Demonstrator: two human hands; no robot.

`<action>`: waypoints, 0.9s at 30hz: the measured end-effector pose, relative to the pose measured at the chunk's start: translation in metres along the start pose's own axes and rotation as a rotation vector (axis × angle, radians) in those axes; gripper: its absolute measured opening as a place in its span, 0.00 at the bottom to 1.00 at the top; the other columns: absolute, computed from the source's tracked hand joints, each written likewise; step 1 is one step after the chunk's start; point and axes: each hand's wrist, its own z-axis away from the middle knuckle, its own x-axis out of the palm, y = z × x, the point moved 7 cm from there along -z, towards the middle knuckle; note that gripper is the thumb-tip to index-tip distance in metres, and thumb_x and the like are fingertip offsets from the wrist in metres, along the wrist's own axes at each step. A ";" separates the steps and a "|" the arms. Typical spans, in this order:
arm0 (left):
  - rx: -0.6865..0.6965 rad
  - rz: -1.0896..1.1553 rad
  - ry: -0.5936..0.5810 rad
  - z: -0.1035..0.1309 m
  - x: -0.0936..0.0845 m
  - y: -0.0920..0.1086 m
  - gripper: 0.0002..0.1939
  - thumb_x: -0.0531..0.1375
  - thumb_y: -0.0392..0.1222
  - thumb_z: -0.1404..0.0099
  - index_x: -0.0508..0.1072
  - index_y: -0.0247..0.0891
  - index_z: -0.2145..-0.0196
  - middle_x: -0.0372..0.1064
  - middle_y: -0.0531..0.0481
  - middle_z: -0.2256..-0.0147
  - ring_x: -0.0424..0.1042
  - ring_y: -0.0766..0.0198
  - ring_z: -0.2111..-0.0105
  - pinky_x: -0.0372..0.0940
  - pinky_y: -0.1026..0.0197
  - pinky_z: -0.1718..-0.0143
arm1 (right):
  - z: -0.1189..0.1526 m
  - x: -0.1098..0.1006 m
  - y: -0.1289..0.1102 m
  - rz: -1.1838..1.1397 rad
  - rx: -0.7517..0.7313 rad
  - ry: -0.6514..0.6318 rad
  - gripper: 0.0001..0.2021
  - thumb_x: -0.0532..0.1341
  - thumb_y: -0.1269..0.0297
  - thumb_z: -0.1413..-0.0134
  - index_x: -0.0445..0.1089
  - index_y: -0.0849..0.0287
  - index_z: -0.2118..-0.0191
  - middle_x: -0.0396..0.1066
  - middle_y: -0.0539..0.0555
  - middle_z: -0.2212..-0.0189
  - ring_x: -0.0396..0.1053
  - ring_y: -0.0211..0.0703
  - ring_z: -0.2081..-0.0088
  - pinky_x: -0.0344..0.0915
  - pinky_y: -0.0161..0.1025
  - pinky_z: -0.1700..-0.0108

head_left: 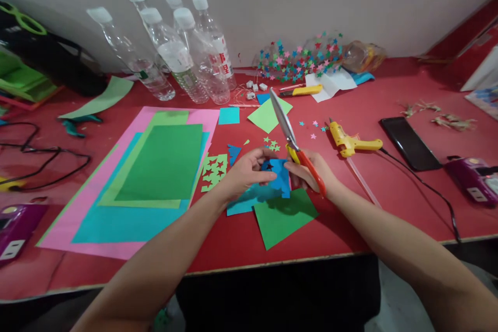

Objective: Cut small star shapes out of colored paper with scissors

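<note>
A small blue paper piece (pixel 280 180) with a star-shaped hole is pinched in my left hand (pixel 249 174) above the table. My right hand (pixel 311 174) holds scissors (pixel 285 122) with red and yellow handles, blades pointing up and away; its fingers also meet the paper's right edge. Beneath the hands lie a teal sheet (pixel 243 202) and a dark green sheet (pixel 286 218). Light green paper with star cutouts (pixel 215 171) is left of my left hand. Small light green stars (pixel 273 144) lie just beyond the hands.
Stacked coloured sheets (pixel 159 163) cover the left. Plastic bottles (pixel 187 57) stand at the back, near a star-covered bottle (pixel 301 59) and a yellow cutter (pixel 307 91). A yellow glue gun (pixel 352 142), a phone (pixel 410 143) and a purple power strip (pixel 474 179) lie right.
</note>
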 end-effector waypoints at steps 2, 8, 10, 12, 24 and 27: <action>0.010 -0.016 -0.010 0.001 0.001 0.001 0.23 0.67 0.36 0.51 0.67 0.38 0.57 0.65 0.57 0.73 0.63 0.74 0.79 0.60 0.67 0.77 | -0.001 0.000 0.002 -0.008 0.012 -0.006 0.14 0.60 0.53 0.50 0.59 0.56 0.75 0.62 0.44 0.89 0.57 0.31 0.89 0.52 0.28 0.87; 0.001 0.255 0.131 0.003 -0.002 -0.003 0.21 0.66 0.37 0.50 0.68 0.39 0.58 0.68 0.52 0.63 0.69 0.69 0.67 0.66 0.64 0.68 | -0.002 -0.002 0.009 -0.102 -0.021 0.052 0.12 0.59 0.53 0.47 0.60 0.56 0.71 0.68 0.44 0.85 0.56 0.31 0.90 0.53 0.30 0.88; -0.051 0.294 0.040 0.003 0.010 -0.009 0.16 0.66 0.41 0.48 0.71 0.37 0.62 0.70 0.51 0.67 0.70 0.67 0.68 0.67 0.62 0.65 | -0.002 -0.001 0.007 -0.094 -0.048 0.044 0.13 0.59 0.53 0.46 0.60 0.56 0.72 0.69 0.46 0.84 0.58 0.32 0.89 0.55 0.31 0.87; -0.055 0.269 -0.021 0.003 0.018 -0.012 0.12 0.66 0.43 0.47 0.72 0.35 0.67 0.71 0.50 0.71 0.71 0.66 0.70 0.67 0.60 0.64 | 0.000 -0.001 0.004 -0.091 -0.058 0.043 0.12 0.59 0.54 0.46 0.60 0.56 0.72 0.69 0.46 0.84 0.59 0.32 0.89 0.56 0.31 0.86; 0.281 0.142 0.340 0.013 -0.028 0.041 0.07 0.61 0.41 0.40 0.69 0.36 0.71 0.70 0.55 0.80 0.66 0.72 0.85 0.62 0.68 0.82 | 0.011 0.003 -0.020 0.248 -0.084 -0.132 0.19 0.57 0.45 0.47 0.60 0.57 0.72 0.61 0.47 0.82 0.58 0.35 0.80 0.54 0.33 0.78; 0.327 0.128 0.411 0.018 -0.035 0.038 0.08 0.60 0.42 0.39 0.69 0.36 0.72 0.69 0.55 0.80 0.68 0.71 0.84 0.63 0.68 0.82 | 0.012 0.005 -0.019 0.367 -0.127 -0.168 0.20 0.59 0.44 0.48 0.63 0.58 0.70 0.65 0.50 0.76 0.62 0.39 0.74 0.56 0.34 0.73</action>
